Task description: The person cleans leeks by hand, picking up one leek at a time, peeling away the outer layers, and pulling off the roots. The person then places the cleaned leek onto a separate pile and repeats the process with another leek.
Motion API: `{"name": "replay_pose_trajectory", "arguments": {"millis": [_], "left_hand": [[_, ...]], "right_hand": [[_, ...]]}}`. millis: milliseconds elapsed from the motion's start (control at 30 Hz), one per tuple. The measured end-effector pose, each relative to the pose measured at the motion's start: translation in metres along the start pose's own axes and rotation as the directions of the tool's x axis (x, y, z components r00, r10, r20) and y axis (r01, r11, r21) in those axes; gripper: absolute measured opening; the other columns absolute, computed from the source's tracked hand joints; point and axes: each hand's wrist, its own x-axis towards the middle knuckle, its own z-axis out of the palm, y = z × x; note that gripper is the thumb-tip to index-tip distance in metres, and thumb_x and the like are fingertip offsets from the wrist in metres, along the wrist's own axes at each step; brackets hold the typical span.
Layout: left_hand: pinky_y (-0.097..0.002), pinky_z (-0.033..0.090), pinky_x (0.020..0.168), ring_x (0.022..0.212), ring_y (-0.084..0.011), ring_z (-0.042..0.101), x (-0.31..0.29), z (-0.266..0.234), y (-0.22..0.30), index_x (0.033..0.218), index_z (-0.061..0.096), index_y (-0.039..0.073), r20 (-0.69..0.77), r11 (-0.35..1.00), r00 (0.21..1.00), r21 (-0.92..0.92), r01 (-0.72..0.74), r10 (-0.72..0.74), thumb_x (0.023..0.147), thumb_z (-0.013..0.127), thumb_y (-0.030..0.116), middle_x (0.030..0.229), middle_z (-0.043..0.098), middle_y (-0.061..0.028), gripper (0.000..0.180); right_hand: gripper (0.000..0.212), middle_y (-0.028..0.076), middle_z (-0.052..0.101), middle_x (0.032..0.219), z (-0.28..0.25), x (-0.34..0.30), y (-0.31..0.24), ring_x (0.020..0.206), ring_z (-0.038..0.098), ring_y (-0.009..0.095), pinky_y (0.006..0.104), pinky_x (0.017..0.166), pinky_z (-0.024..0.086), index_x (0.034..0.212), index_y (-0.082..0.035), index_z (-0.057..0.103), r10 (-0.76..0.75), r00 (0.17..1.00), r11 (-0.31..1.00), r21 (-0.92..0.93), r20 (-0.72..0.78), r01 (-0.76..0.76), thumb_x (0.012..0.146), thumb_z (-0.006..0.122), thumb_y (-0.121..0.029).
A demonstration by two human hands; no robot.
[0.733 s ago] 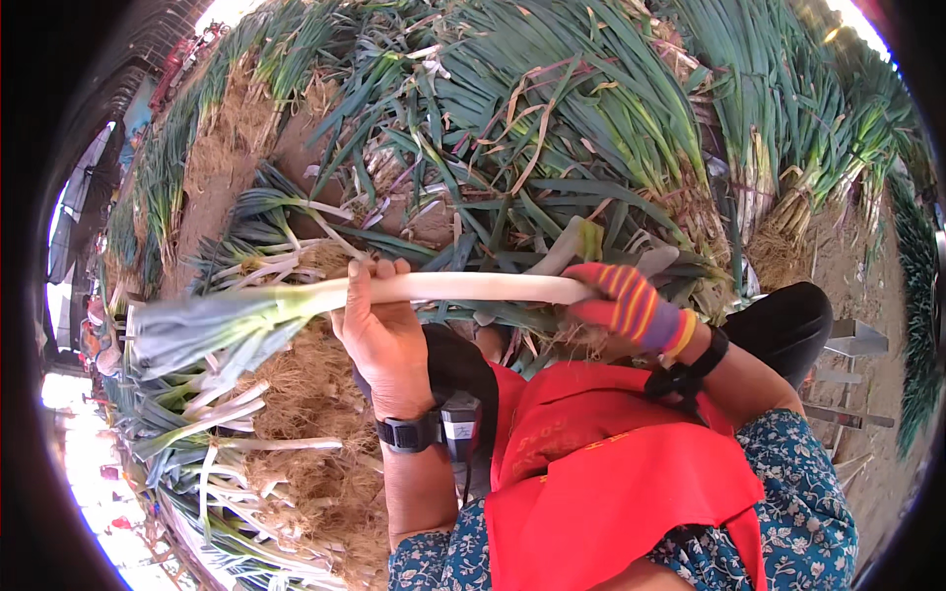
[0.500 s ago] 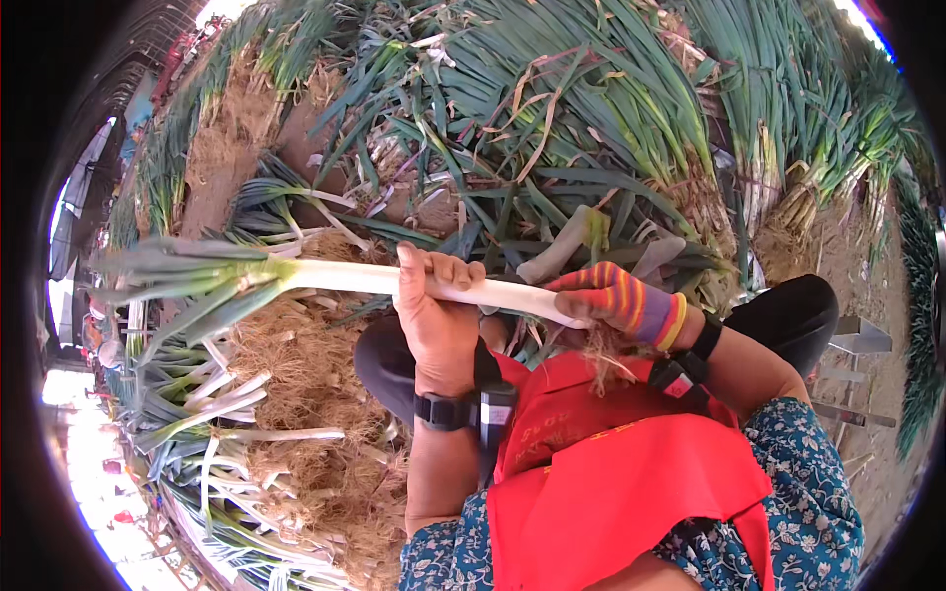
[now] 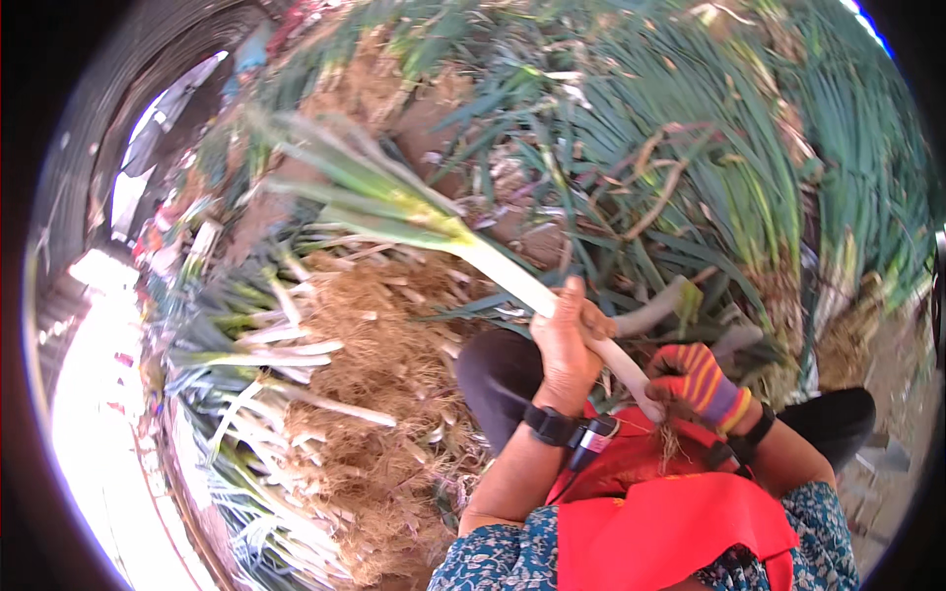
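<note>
A long green onion (image 3: 507, 271) slants across in front of me, its leafy top up to the left and its root end down to the right. My bare left hand (image 3: 570, 345) is closed round the white stalk at its middle. At the root end, my right hand (image 3: 705, 386), in a striped orange and purple glove, has its fingers bent and pinching the base. Thin brown roots (image 3: 672, 443) dangle below those fingers, over the red apron (image 3: 680, 507). The leaf tips are blurred.
To the left lies a large heap of green onions with brown roots (image 3: 370, 335) turned toward me. Leafy bundles (image 3: 729, 197) stand ahead and to the right. Loose leaves and a pale stalk (image 3: 650, 307) lie just beyond my knees. Bare ground (image 3: 429, 128) shows between piles.
The green onion has tilted from nearly level to a steeper slant, leaves up and roots down. Both hands still hold it. The whole view has turned, so the scene sits farther right.
</note>
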Motion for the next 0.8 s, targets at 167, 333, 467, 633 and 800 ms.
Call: {"name": "replay_pose_trajectory", "arguments": {"millis": [167, 333, 467, 633, 800], "left_hand": [[-0.0310, 0.037, 0.039, 0.038, -0.0147, 0.040, -0.006, 0.006, 0.014, 0.072, 0.044, 0.009, -0.056, 0.991, 0.991, 0.066, -0.114, 0.118, 0.082, 0.070, 0.020, 0.053, 0.042, -0.0016, 0.030], [-0.0308, 0.039, 0.038, 0.038, -0.0157, 0.044, 0.012, 0.001, 0.059, 0.071, 0.047, 0.006, -0.126, 0.900, 0.921, 0.296, -0.319, 0.368, 0.084, 0.067, 0.016, 0.054, 0.047, -0.0033, 0.026], [-0.0316, 0.043, 0.053, 0.061, -0.0162, 0.054, 0.020, -0.050, 0.182, 0.075, 0.056, 0.006, 0.261, -0.444, 0.760, 0.895, 0.041, 0.595, 0.095, 0.045, 0.034, 0.065, 0.055, -0.0049, 0.036], [-0.0347, 0.046, 0.075, 0.085, -0.0239, 0.056, 0.010, -0.156, 0.497, 0.108, 0.049, 0.000, 0.485, -0.565, 0.411, 0.820, 0.093, 0.772, 0.091, 0.053, 0.027, 0.099, 0.056, -0.0133, 0.032], [-0.0352, 0.048, 0.080, 0.090, -0.0242, 0.058, 0.099, -0.149, 0.468, 0.116, 0.055, -0.004, 0.634, -0.676, 0.475, 0.729, -0.106, 0.610, 0.086, 0.058, 0.015, 0.107, 0.060, -0.0136, 0.036]], "right_hand": [[0.014, 0.011, 0.056, 0.069, 0.020, 0.006, -0.015, 0.064, 0.057, 0.031, 0.0392, 0.057, 0.045, 0.076, -0.003, 0.061, -0.528, 0.827, 0.700, -0.452, 0.194, 0.553, 0.070, 0.069, -0.013], [0.011, 0.011, 0.058, 0.072, 0.049, 0.010, -0.043, 0.066, 0.058, 0.032, 0.0387, 0.057, 0.045, 0.083, -0.010, 0.064, -0.587, 0.730, 0.686, -0.264, 0.349, 0.678, 0.072, 0.066, -0.012], [0.019, 0.013, 0.061, 0.081, 0.005, 0.023, -0.014, 0.070, 0.059, 0.030, 0.0413, 0.064, 0.046, 0.094, -0.009, 0.063, -0.451, 0.890, 0.766, -0.483, 0.065, 0.423, 0.077, 0.063, -0.016], [0.023, 0.018, 0.064, 0.089, -0.043, 0.040, 0.086, 0.085, 0.061, 0.033, 0.0415, 0.076, 0.048, 0.097, -0.007, 0.064, -0.481, 0.871, 0.583, -0.705, 0.100, 0.403, 0.081, 0.057, -0.022], [0.030, 0.020, 0.063, 0.083, -0.077, 0.043, 0.166, 0.081, 0.060, 0.036, 0.0433, 0.073, 0.047, 0.102, -0.008, 0.062, -0.025, 0.915, 0.928, -0.350, -0.403, -0.129, 0.078, 0.060, -0.026]]}}
